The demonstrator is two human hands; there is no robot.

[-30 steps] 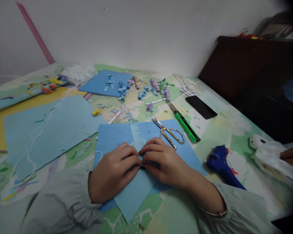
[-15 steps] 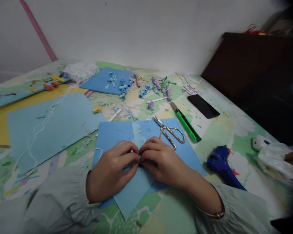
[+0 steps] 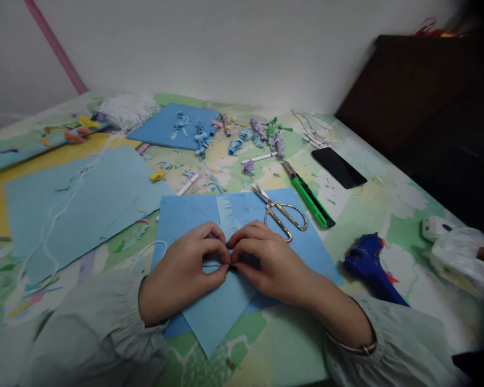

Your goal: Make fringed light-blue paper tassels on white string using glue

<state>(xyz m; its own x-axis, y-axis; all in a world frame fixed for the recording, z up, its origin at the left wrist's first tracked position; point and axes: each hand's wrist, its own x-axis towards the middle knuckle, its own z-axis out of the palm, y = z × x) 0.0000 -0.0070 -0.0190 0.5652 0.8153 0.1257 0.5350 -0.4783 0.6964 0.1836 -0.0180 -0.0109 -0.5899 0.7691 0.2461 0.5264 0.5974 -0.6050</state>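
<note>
My left hand (image 3: 187, 263) and my right hand (image 3: 272, 260) meet over the middle of a blue sheet (image 3: 179, 212), thumbs and forefingers closed in a pinch. Between their fingertips is the upper part of a light blue sheet of paper (image 3: 218, 325), whose lower corner points toward me. A thin dark line, an edge or crease, shows by my left fingers. Just beyond my hands lies a pale blue strip (image 3: 227, 212) with fringe cuts. Gold-handled scissors (image 3: 282, 215) rest on the blue sheet, close to my right hand. My fingers hide the exact pinched spot.
A green utility knife (image 3: 312, 201) and a black phone (image 3: 339, 167) lie to the right, with a blue glue gun (image 3: 373, 266) nearer me. Several fringed paper rolls (image 3: 239, 142) sit at the back. A large light blue sheet (image 3: 100, 199) with white string covers the left.
The view has shifted slightly. My left fingers are a little more arched, showing more of the paper beneath. Both hands keep their pinch at the same spot.
</note>
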